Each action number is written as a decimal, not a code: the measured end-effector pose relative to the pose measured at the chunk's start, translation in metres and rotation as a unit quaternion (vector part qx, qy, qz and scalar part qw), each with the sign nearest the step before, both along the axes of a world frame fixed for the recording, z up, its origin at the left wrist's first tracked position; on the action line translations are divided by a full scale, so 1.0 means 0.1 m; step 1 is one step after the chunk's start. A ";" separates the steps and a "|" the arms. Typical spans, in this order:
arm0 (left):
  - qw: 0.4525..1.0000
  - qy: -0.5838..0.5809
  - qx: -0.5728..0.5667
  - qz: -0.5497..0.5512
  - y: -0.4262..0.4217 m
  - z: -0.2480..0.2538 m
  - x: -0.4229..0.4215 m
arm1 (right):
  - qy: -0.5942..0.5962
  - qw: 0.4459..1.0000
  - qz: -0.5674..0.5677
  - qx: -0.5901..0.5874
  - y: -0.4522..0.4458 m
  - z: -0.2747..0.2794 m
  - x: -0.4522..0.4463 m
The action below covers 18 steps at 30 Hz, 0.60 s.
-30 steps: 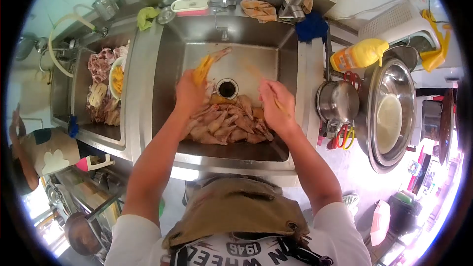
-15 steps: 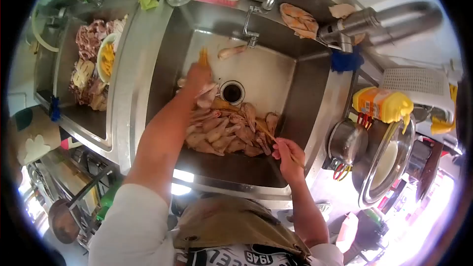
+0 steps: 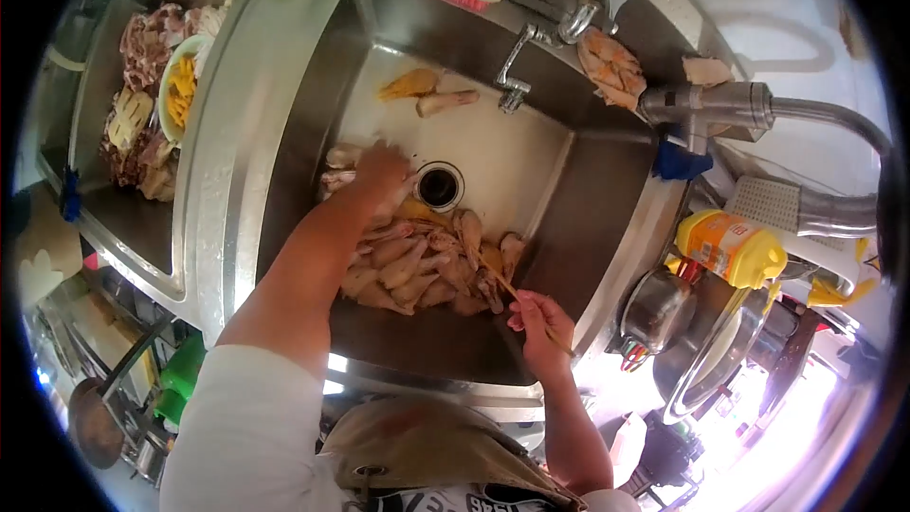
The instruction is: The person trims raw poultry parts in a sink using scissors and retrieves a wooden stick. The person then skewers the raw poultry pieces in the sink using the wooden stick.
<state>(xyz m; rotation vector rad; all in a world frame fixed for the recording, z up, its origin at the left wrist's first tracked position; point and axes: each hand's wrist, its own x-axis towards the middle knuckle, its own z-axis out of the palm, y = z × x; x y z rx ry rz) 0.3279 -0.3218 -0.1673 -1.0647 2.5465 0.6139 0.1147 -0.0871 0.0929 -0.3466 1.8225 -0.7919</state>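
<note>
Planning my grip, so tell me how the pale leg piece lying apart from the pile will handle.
The pale leg piece is probably slippery, being bare raw meat. It likely stays fairly stiff, lying straight. Its rounded, tapering shape may let it roll or slide on the smooth sink floor.

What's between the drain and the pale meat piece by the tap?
Only bare sink floor lies between the drain and the meat piece, as the head view shows.
</note>
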 end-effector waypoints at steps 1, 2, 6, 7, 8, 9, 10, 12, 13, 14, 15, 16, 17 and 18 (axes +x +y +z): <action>1.000 -0.016 -0.011 0.005 0.02 0.13 0.01 | 0.012 1.000 -0.013 -0.019 0.00 0.03 0.03; 0.999 -0.033 -0.023 0.009 0.03 0.26 0.00 | 0.014 0.999 -0.013 -0.031 0.00 0.06 0.02; 0.992 0.070 0.047 0.089 0.03 0.54 0.12 | 0.017 0.998 -0.019 -0.064 0.08 0.12 0.04; 0.979 0.118 0.084 0.144 0.06 0.68 0.20 | 0.019 0.997 -0.018 -0.071 0.08 0.13 0.05; 0.959 0.179 0.102 0.193 0.12 0.72 0.27 | 0.000 0.996 -0.029 -0.083 0.07 0.15 0.08; 0.933 0.242 0.119 0.237 0.17 0.78 0.33 | -0.018 0.994 -0.041 -0.095 0.06 0.16 0.10; 0.900 0.315 0.122 0.274 0.27 0.77 0.34 | -0.037 0.992 -0.053 -0.108 0.05 0.17 0.13; 0.766 0.420 0.251 0.417 0.48 0.94 0.38 | -0.069 0.988 -0.052 -0.124 0.03 0.17 0.21; 0.644 0.433 0.368 0.513 0.60 1.59 0.22 | -0.087 0.987 -0.055 -0.120 0.01 0.15 0.25; 0.615 0.436 0.414 0.510 0.77 1.76 0.22 | -0.105 0.986 -0.057 -0.115 0.02 0.15 0.29; 0.585 0.435 0.458 0.508 0.93 1.93 0.23 | -0.110 0.982 -0.071 -0.138 0.01 0.21 0.34; 0.664 0.439 0.441 0.415 1.09 1.85 0.29 | -0.114 0.976 -0.083 -0.163 0.00 0.28 0.38; 0.723 0.434 0.409 0.349 1.20 1.77 0.35 | -0.118 0.971 -0.093 -0.186 0.01 0.35 0.40; 0.774 0.430 0.368 0.285 1.30 1.80 0.36 | -0.106 0.963 -0.099 -0.225 0.06 0.40 0.39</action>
